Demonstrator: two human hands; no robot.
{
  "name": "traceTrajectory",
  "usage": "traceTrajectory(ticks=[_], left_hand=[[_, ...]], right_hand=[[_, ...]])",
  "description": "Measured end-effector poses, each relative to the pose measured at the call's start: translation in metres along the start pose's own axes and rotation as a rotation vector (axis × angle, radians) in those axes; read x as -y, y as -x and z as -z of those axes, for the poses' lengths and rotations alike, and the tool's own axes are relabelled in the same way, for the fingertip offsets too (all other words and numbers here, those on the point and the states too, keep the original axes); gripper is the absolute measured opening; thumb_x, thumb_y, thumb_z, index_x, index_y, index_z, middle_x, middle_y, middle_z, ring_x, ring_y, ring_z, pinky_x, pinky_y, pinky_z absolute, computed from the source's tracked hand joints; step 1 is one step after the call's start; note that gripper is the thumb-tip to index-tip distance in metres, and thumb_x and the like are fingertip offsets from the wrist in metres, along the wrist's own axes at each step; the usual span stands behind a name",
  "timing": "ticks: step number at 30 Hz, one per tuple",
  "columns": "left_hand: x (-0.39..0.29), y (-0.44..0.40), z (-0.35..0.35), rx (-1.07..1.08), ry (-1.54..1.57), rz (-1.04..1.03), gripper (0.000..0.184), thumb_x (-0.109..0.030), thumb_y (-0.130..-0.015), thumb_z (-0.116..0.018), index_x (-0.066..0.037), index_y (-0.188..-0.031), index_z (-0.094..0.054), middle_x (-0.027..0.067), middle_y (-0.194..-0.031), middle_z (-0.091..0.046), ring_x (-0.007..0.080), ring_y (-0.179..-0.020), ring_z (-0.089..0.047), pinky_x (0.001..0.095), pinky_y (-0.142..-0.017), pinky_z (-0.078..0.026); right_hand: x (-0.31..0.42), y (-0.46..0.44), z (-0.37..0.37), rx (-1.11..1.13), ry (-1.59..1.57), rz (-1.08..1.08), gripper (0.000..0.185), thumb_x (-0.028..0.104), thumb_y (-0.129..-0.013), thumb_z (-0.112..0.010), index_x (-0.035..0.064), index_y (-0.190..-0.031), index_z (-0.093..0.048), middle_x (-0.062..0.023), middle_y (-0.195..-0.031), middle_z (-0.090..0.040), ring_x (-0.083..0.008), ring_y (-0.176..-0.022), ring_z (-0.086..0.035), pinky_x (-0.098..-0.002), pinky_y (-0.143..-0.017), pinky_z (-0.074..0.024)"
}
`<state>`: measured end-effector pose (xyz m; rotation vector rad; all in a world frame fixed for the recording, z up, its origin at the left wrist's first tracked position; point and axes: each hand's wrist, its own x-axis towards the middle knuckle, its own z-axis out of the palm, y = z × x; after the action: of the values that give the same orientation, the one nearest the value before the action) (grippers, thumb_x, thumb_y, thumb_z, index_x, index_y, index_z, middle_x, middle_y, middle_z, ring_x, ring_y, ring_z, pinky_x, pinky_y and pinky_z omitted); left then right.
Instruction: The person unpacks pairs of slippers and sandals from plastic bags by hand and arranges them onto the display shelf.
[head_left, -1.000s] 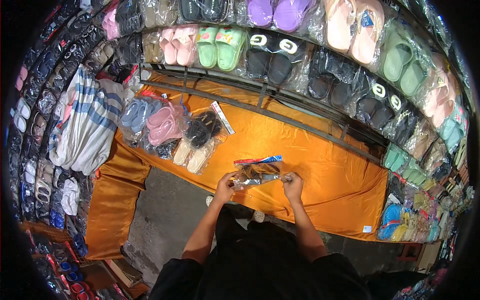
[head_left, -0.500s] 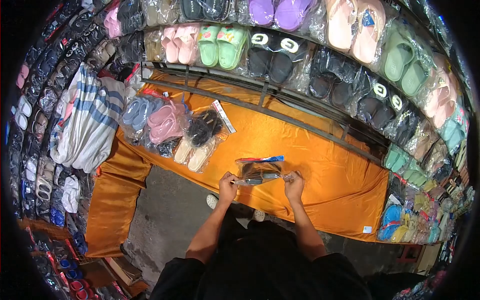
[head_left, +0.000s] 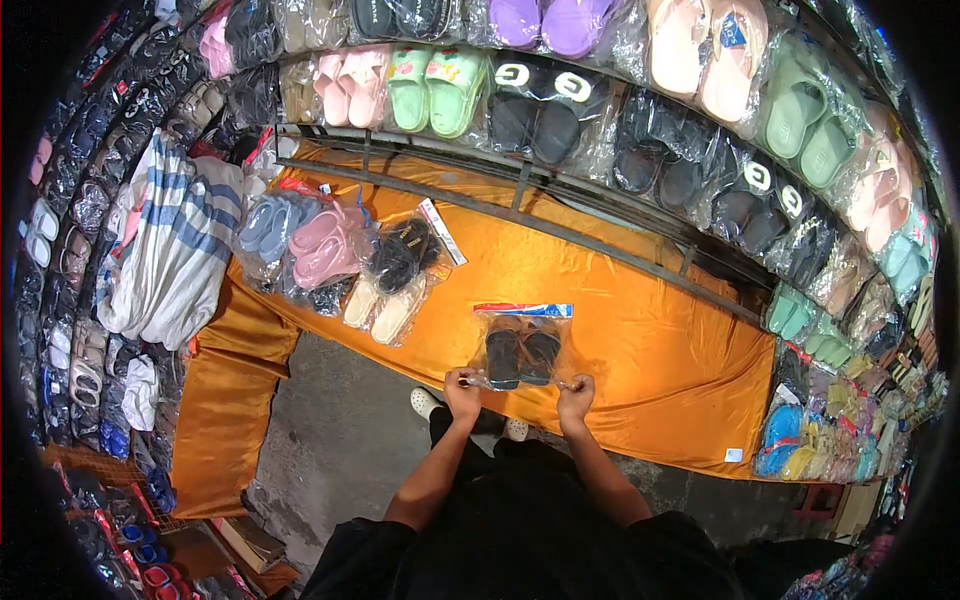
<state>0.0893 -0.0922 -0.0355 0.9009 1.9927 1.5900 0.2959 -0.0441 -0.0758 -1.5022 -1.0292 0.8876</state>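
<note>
A clear plastic bag of dark sandals (head_left: 523, 352) with a red and blue header strip is over the orange cloth (head_left: 640, 370). My left hand (head_left: 463, 394) is closed on the bag's lower left corner, and my right hand (head_left: 575, 400) pinches its lower right corner. The two sandals lie side by side inside the bag, their soles and straps visible. To the left on the cloth are bagged pink sandals (head_left: 326, 246), black sandals (head_left: 402, 256), cream sandals (head_left: 384, 310) and blue-grey sandals (head_left: 272, 226).
Racks of bagged slippers (head_left: 436, 92) curve across the top and both sides. A metal rail (head_left: 520, 190) runs along the cloth's far edge. A white and blue striped sack (head_left: 185, 235) hangs at the left. Colourful bagged sandals (head_left: 800, 440) lie at the right.
The bag has tilted from nearly edge-on to facing the camera, so both sandals show. My hands have moved lower and slightly closer together, still holding its corners.
</note>
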Motion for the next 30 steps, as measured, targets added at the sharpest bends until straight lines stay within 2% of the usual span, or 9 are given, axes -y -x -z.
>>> traceTrajectory(ticks=[2,4,5,8,10,13,20,23,30], left_hand=[[0.035,0.003,-0.003,-0.082,0.066,0.094,0.010,-0.005,-0.077,-0.068,0.001,-0.078,-0.059,0.0115,-0.079,-0.060,0.0250,-0.074,-0.060,0.0327,-0.071,-0.050],[0.121,0.001,-0.009,0.019,-0.177,0.295,0.031,-0.030,-0.082,-0.072,-0.004,-0.089,-0.059,0.0072,-0.078,-0.059,0.0232,-0.070,-0.058,0.0340,-0.067,-0.050],[0.098,-0.002,-0.006,0.021,-0.176,0.293,0.031,-0.030,-0.082,-0.072,-0.004,-0.089,-0.059,0.0072,-0.078,-0.059,0.0232,-0.070,-0.058,0.0340,-0.067,-0.050],[0.013,-0.010,0.005,0.481,0.255,1.181,0.038,-0.038,-0.092,-0.057,-0.003,-0.107,-0.053,0.0104,-0.087,-0.063,0.0232,-0.080,-0.064,0.0372,-0.077,-0.053],[0.013,-0.005,-0.004,0.493,0.471,1.172,0.033,-0.032,-0.094,-0.053,-0.002,-0.107,-0.052,0.0123,-0.092,-0.063,0.0233,-0.083,-0.064,0.0388,-0.084,-0.053],[0.023,-0.005,-0.012,0.541,0.755,1.115,0.026,-0.023,-0.097,-0.045,0.000,-0.109,-0.050,0.0156,-0.103,-0.060,0.0250,-0.087,-0.063,0.0422,-0.094,-0.050],[-0.016,-0.017,-0.008,0.700,1.166,1.123,0.030,-0.027,-0.094,-0.054,-0.004,-0.113,-0.048,0.0150,-0.113,-0.057,0.0308,-0.108,-0.056,0.0504,-0.095,-0.048],[-0.035,-0.014,-0.031,0.535,0.845,1.057,0.038,-0.036,-0.087,-0.067,-0.009,-0.108,-0.051,0.0128,-0.115,-0.056,0.0295,-0.112,-0.053,0.0522,-0.093,-0.048],[-0.012,0.006,-0.037,0.411,0.891,1.004,0.036,-0.014,-0.085,-0.070,-0.005,-0.114,-0.053,0.0069,-0.105,-0.061,0.0216,-0.099,-0.062,0.0334,-0.090,-0.053]], right_hand=[[0.016,0.003,-0.007,-0.072,-0.179,-0.157,0.033,-0.004,-0.076,-0.073,0.0049,-0.098,-0.049,-0.0072,-0.090,-0.051,-0.0181,-0.073,-0.049,-0.0296,-0.067,-0.0448],[0.074,0.000,-0.008,-0.106,-0.347,-0.877,0.038,0.005,-0.084,-0.063,0.0043,-0.114,-0.040,-0.0145,-0.103,-0.052,-0.0251,-0.087,-0.057,-0.0408,-0.076,-0.0551],[0.070,-0.002,-0.006,-0.108,-0.350,-0.875,0.038,0.005,-0.084,-0.063,0.0043,-0.114,-0.040,-0.0145,-0.103,-0.052,-0.0251,-0.087,-0.057,-0.0408,-0.076,-0.0551],[0.043,-0.006,-0.004,0.190,-0.543,-1.076,0.048,0.034,-0.098,-0.044,-0.0025,-0.128,-0.035,-0.0208,-0.128,-0.045,-0.0383,-0.106,-0.056,-0.0461,-0.092,-0.0496],[0.037,-0.008,-0.008,0.176,-0.790,-1.093,0.064,0.049,-0.099,-0.026,-0.0021,-0.138,-0.028,-0.0233,-0.140,-0.035,-0.0429,-0.125,-0.043,-0.0528,-0.101,-0.0410],[0.029,-0.013,-0.004,0.261,-0.999,-0.999,0.072,0.055,-0.095,-0.031,-0.0001,-0.141,-0.026,-0.0244,-0.139,-0.039,-0.0441,-0.128,-0.038,-0.0557,-0.104,-0.0372],[0.062,-0.028,-0.018,0.312,-0.625,-0.887,0.050,0.027,-0.091,-0.056,0.0035,-0.133,-0.041,-0.0173,-0.128,-0.050,-0.0394,-0.112,-0.054,-0.0531,-0.097,-0.0445],[0.006,-0.037,-0.030,0.310,-0.608,-0.858,0.043,0.005,-0.085,-0.063,0.0068,-0.125,-0.048,-0.0126,-0.116,-0.057,-0.0327,-0.102,-0.061,-0.0479,-0.090,-0.0506],[0.046,-0.019,-0.011,0.443,-0.762,-0.787,0.039,-0.004,-0.084,-0.061,0.0096,-0.119,-0.051,-0.0089,-0.107,-0.061,-0.0254,-0.100,-0.062,-0.0436,-0.089,-0.0524]])
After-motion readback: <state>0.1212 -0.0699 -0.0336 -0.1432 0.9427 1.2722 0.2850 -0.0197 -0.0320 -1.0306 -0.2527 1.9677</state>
